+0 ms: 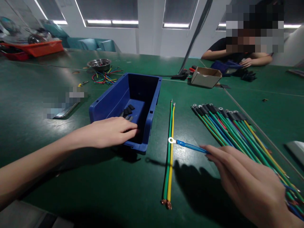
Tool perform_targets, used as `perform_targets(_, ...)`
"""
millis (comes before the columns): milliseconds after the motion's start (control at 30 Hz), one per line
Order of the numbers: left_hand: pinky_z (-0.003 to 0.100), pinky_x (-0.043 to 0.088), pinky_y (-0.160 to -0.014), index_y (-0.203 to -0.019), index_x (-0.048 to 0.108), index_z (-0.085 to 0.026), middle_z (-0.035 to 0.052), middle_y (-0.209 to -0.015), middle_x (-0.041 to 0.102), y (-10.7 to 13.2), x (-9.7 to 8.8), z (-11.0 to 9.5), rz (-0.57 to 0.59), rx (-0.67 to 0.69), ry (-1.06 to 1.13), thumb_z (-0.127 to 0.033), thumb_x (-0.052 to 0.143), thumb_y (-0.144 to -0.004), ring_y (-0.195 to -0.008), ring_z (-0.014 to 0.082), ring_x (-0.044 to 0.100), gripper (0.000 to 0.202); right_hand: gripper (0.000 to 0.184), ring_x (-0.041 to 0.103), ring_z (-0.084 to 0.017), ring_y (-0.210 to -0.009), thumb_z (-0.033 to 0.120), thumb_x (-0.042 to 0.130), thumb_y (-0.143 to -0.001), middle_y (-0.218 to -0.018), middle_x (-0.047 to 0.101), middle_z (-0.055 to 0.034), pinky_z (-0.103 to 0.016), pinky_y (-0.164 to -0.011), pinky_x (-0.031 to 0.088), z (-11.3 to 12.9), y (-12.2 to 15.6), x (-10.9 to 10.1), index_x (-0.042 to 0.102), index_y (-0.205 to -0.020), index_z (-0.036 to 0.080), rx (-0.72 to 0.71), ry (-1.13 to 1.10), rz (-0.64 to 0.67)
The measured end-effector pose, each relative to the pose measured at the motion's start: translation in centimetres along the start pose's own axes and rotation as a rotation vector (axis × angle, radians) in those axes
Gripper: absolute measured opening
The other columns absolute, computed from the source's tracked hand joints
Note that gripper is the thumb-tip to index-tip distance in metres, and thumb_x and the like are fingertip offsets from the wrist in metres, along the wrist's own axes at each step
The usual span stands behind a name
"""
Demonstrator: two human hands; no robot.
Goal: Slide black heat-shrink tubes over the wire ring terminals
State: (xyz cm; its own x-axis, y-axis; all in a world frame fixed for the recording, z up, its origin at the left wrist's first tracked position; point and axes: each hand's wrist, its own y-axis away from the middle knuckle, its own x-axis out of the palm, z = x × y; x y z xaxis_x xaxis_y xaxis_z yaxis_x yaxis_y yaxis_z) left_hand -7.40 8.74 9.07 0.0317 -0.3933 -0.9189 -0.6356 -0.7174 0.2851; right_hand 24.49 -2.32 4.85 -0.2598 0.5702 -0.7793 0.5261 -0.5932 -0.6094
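Observation:
Over the near end of a blue plastic bin (149, 126) reaches my left hand (114, 131), its fingers bent together and the tips hidden inside. Short black sleeve pieces (128, 110) lie on the bin's floor beside those fingers. My right hand (247, 177) pinches a blue wire (193, 147) that carries a ring terminal (171, 140) on its far end. This terminal is held above a green wire (170, 126) and a yellow wire (172, 158), which lie side by side on the table with bare copper at their near ends.
A bundle of coloured wires (228, 129) with black sleeves and ring terminals lies at right. Farther back are a metal bowl (99, 64), loose wires (104, 77), a cardboard box (206, 77) and a red tray (45, 47). A phone (68, 107) lies left; another person sits across.

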Motion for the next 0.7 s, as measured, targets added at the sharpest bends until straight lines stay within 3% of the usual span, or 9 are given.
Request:
perform_targets(167,0.029,0.042,-0.076,-0.081,0.057,-0.019,0.0019,-0.082,0.065,0.2,-0.2,0.1,0.05,0.05,0.058,-0.034,0.032,-0.099,-0.081,0.0196,0.062,0.034,0.045,0.06,-0.009,-0.075,0.006,0.062,-0.086,-0.089,0.067,-0.0027,-0.021,-0.065,0.039,0.1,0.0,-0.5,0.058,-0.13,0.015,0.014,0.095,-0.04)
perform_targets(300,0.028,0.04,-0.071,-0.075,0.05,-0.019,0.0002,-0.076,0.059,0.3,-0.2,0.1,0.056,0.068,0.091,-0.036,0.03,-0.1,-0.075,0.0179,0.058,0.036,0.037,0.054,-0.008,-0.065,0.015,0.066,-0.087,-0.078,0.065,-0.0003,-0.022,-0.058,0.033,0.2,-0.1,-1.0,0.061,-0.123,0.014,0.011,0.163,-0.047)
perform_targets(467,0.028,0.039,-0.071,-0.075,0.049,-0.019,-0.0002,-0.075,0.058,0.3,0.0,0.3,0.044,0.087,0.112,-0.036,0.032,-0.1,-0.074,0.0178,0.057,0.035,0.019,0.05,-0.009,-0.063,0.022,0.071,-0.085,-0.069,0.062,0.0004,-0.023,-0.059,0.033,0.3,0.1,-1.3,0.065,-0.101,0.014,0.009,0.162,-0.085)
perform_targets(700,0.03,0.041,-0.079,-0.082,0.054,-0.02,0.001,-0.084,0.062,0.5,0.1,0.5,0.037,0.101,0.117,-0.036,0.033,-0.1,-0.085,0.02,0.06,0.032,0.025,0.052,-0.01,-0.065,0.017,0.074,-0.08,-0.071,0.064,-0.0002,-0.025,-0.059,0.036,-0.1,0.1,-1.3,0.066,-0.104,0.012,-0.056,0.155,-0.053)
